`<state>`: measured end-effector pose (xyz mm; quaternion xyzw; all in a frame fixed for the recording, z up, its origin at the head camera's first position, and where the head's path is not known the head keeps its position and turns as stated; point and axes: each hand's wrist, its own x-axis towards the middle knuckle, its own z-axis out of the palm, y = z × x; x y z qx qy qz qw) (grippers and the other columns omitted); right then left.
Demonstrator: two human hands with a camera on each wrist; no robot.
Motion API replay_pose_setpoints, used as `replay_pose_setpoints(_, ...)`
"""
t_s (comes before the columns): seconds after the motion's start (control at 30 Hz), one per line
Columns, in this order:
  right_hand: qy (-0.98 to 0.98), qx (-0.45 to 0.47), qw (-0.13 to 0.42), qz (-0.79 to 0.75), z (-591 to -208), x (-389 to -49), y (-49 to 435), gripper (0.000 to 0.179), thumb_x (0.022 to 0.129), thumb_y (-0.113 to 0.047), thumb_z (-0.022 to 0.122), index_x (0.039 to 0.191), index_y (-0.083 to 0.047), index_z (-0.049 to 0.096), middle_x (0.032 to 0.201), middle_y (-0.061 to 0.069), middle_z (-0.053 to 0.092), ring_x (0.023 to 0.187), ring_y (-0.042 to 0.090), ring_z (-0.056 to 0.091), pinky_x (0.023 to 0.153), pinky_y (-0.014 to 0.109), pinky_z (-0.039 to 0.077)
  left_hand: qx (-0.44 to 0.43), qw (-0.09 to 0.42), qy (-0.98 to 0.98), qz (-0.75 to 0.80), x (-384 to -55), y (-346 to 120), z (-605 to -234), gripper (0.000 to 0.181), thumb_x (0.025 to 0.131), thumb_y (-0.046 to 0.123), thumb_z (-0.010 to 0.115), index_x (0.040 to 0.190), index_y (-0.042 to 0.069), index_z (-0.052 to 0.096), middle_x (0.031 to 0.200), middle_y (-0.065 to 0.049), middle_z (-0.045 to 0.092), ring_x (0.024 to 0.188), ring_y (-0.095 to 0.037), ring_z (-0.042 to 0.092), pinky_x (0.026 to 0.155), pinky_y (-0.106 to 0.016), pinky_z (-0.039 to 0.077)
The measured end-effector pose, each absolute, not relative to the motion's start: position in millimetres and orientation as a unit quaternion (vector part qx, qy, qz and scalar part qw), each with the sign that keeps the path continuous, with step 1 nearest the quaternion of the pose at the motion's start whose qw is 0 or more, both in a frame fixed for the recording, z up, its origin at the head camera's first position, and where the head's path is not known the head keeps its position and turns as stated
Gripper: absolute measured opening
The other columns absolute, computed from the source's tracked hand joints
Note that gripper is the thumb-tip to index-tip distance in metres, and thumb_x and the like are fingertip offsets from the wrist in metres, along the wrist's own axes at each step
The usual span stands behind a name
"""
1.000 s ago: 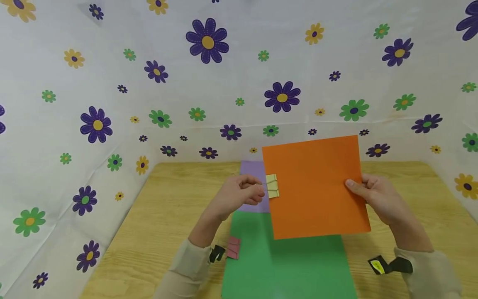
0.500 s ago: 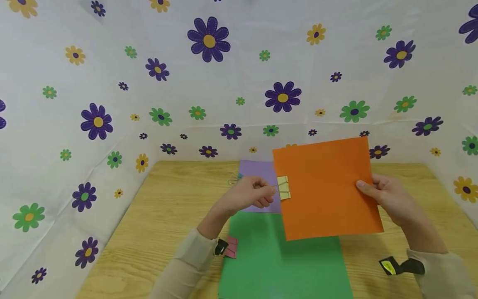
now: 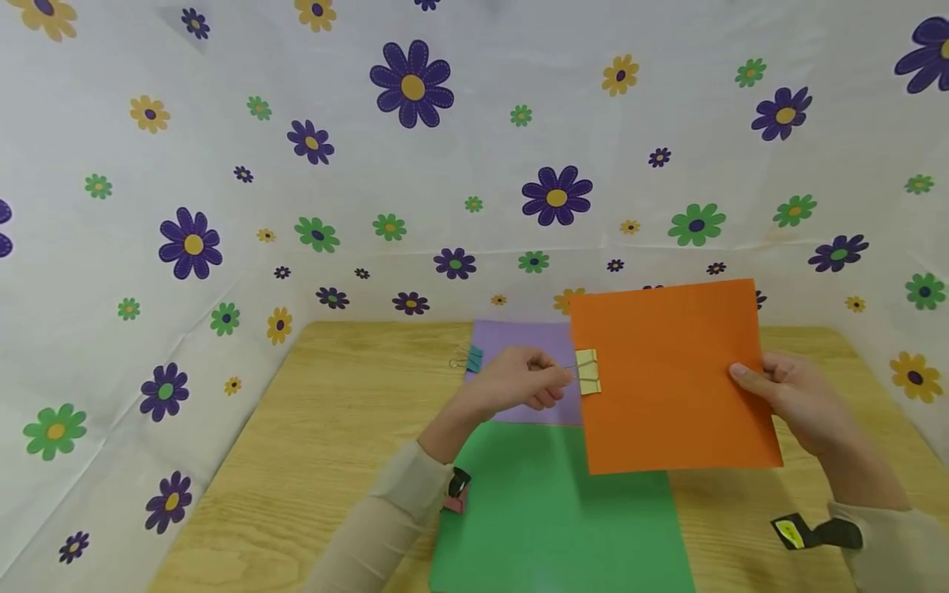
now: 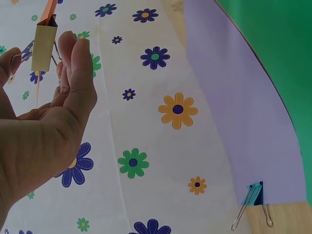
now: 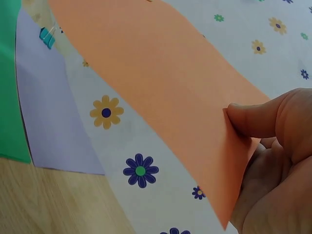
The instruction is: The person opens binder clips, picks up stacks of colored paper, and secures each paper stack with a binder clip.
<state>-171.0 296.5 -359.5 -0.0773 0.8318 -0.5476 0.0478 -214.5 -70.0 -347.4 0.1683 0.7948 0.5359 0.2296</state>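
An orange sheet of paper point(image 3: 675, 379) is held up, slightly tilted, above a green sheet point(image 3: 556, 511) and a purple sheet point(image 3: 519, 329). A pale yellow binder clip point(image 3: 588, 372) sits on its left edge. My left hand point(image 3: 515, 383) pinches the clip's wire handles, thumb on one side and fingers on the other, as the left wrist view shows. At the right edge of the orange sheet, my right hand point(image 3: 801, 403) grips the paper, thumb in front and fingers behind.
A teal binder clip point(image 3: 474, 359) is on the purple sheet's left edge. On the green sheet's left edge, a pink binder clip point(image 3: 455, 501) is partly hidden by a black wrist strap. Beneath lies a wooden table point(image 3: 356, 412), backed by a flower-patterned white cloth point(image 3: 445, 165).
Both hands have moved right together with the orange sheet and its yellow clip. The teal clip has come into view, while the pink clip is now more covered by the left wrist strap.
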Motion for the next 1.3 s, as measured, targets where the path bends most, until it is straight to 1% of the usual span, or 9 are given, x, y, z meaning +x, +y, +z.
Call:
replay_pose_setpoints(0.17, 0.827, -0.080, 0.053, -0.554, -365.4, -166.3, 306.3, 0.024, 0.106, -0.018, 0.048, 0.110, -0.001, 0.065, 0.086, -0.008, 0.070, 0.075, 0.013, 0.067, 0.068, 0.027, 0.056, 0.177, 0.230, 0.794, 0.534, -215.4, -61.0, -354.5, 0.034, 0.093, 0.034, 0.068, 0.106, 0.003, 0.068, 0.097, -0.017, 0.071, 0.084, -0.025, 0.071, 0.080, -0.039, 0.059)
replay_pose_setpoints(0.3, 0.825, -0.087, 0.061, -0.556, -372.6, -161.5, 315.2, 0.026, 0.106, -0.016, 0.046, 0.113, 0.004, 0.062, 0.089, -0.008, 0.070, 0.077, 0.012, 0.067, 0.069, 0.026, 0.057, 0.183, 0.238, 0.793, 0.531, -215.8, -53.4, -362.5, 0.033, 0.093, 0.034, 0.068, 0.106, 0.004, 0.068, 0.096, -0.016, 0.072, 0.091, -0.035, 0.070, 0.078, -0.038, 0.059)
replay_pose_setpoints(0.43, 0.818, -0.067, 0.070, -0.567, -378.8, -157.8, 326.5, 0.022, 0.106, -0.017, 0.047, 0.117, -0.005, 0.061, 0.091, -0.010, 0.070, 0.078, 0.012, 0.068, 0.069, 0.026, 0.057, 0.186, 0.243, 0.792, 0.528, -216.9, -43.6, -367.6, 0.034, 0.092, 0.036, 0.068, 0.109, 0.006, 0.068, 0.093, -0.010, 0.073, 0.094, -0.038, 0.069, 0.078, -0.040, 0.059)
replay_pose_setpoints(0.47, 0.817, -0.060, 0.070, -0.570, -379.8, -156.9, 329.2, 0.018, 0.106, -0.018, 0.048, 0.116, -0.012, 0.062, 0.091, -0.010, 0.070, 0.078, 0.012, 0.068, 0.069, 0.026, 0.057, 0.188, 0.245, 0.791, 0.528, -217.3, -40.9, -368.4, 0.034, 0.093, 0.036, 0.068, 0.110, 0.006, 0.068, 0.094, -0.011, 0.073, 0.095, -0.038, 0.069, 0.079, -0.040, 0.059)
replay_pose_setpoints(0.67, 0.817, -0.036, 0.080, -0.570, -384.3, -155.4, 345.3, 0.018, 0.106, -0.018, 0.047, 0.110, -0.027, 0.063, 0.089, -0.013, 0.069, 0.076, 0.010, 0.066, 0.068, 0.025, 0.057, 0.193, 0.258, 0.787, 0.526, -220.2, -22.6, -370.2, 0.035, 0.093, 0.035, 0.069, 0.111, 0.005, 0.068, 0.100, -0.018, 0.073, 0.094, -0.036, 0.070, 0.081, -0.042, 0.059)
replay_pose_setpoints(0.77, 0.831, -0.023, 0.085, -0.549, -386.3, -155.2, 351.8, 0.028, 0.107, -0.022, 0.046, 0.124, -0.007, 0.061, 0.090, -0.016, 0.066, 0.078, 0.007, 0.065, 0.069, 0.025, 0.057, 0.193, 0.262, 0.786, 0.526, -221.5, -13.0, -372.0, 0.035, 0.092, 0.034, 0.069, 0.111, 0.004, 0.069, 0.099, -0.019, 0.073, 0.093, -0.035, 0.070, 0.081, -0.042, 0.059)
replay_pose_setpoints(0.9, 0.856, -0.007, 0.098, -0.508, -389.2, -155.9, 358.3, 0.061, 0.108, -0.028, 0.042, 0.138, 0.024, 0.033, 0.093, -0.018, 0.063, 0.081, 0.001, 0.063, 0.071, 0.023, 0.056, 0.191, 0.270, 0.781, 0.530, -222.5, -1.0, -375.1, 0.035, 0.092, 0.033, 0.070, 0.110, 0.003, 0.070, 0.100, -0.022, 0.072, 0.093, -0.037, 0.070, 0.081, -0.044, 0.059)
replay_pose_setpoints(1.1, 0.864, 0.008, 0.103, -0.493, -394.5, -155.9, 369.7, 0.063, 0.108, -0.029, 0.040, 0.136, 0.026, 0.033, 0.092, -0.014, 0.064, 0.079, 0.003, 0.064, 0.071, 0.026, 0.057, 0.177, 0.278, 0.780, 0.531, -225.3, 15.2, -381.0, 0.035, 0.091, 0.036, 0.071, 0.104, 0.003, 0.072, 0.098, -0.021, 0.072, 0.091, -0.036, 0.071, 0.078, -0.040, 0.059)
replay_pose_setpoints(1.3, 0.861, 0.022, 0.108, -0.497, -399.0, -157.2, 379.7, 0.065, 0.108, -0.030, 0.040, 0.138, 0.027, 0.028, 0.090, -0.019, 0.062, 0.080, 0.001, 0.064, 0.071, 0.025, 0.057, 0.166, 0.284, 0.785, 0.525, -230.2, 31.6, -388.8, 0.046, 0.091, 0.037, 0.070, 0.112, -0.004, 0.069, 0.096, -0.019, 0.073, 0.078, -0.025, 0.071, 0.069, -0.030, 0.058)
